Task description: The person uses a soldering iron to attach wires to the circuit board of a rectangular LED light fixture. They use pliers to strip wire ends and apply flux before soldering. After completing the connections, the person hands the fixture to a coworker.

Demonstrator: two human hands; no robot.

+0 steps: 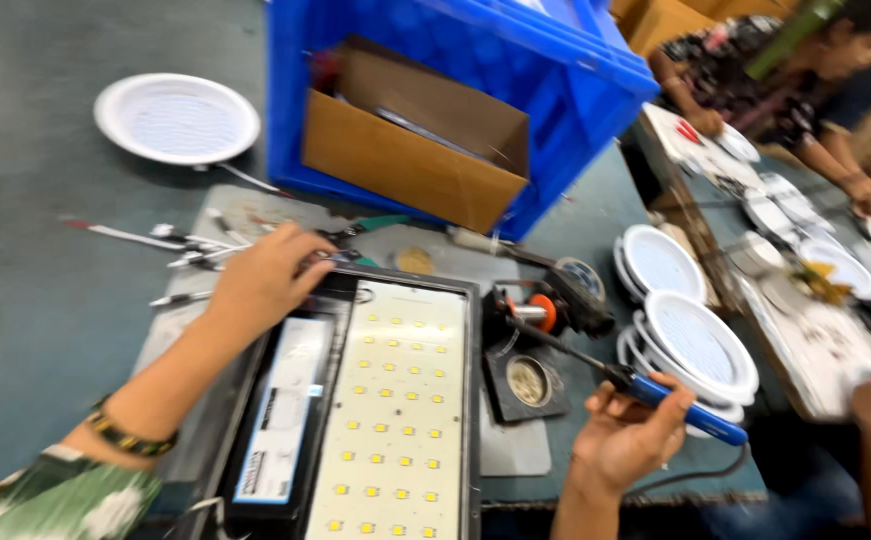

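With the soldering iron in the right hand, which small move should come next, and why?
Probably bring the soldering iron tip left toward the LED panel. The right hand holds it, its tip by the stand, while the left hand rests at the panel's top corner, steadying it.

Right hand grips a blue soldering iron — left hand rests on the LED panel.

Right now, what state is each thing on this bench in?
Left hand: resting on the top corner of the LED panel.
LED panel: flat, face up, unlit.
Right hand: gripping the soldering iron.
Soldering iron: tip in its stand.
Cardboard box: open, inside the blue crate.
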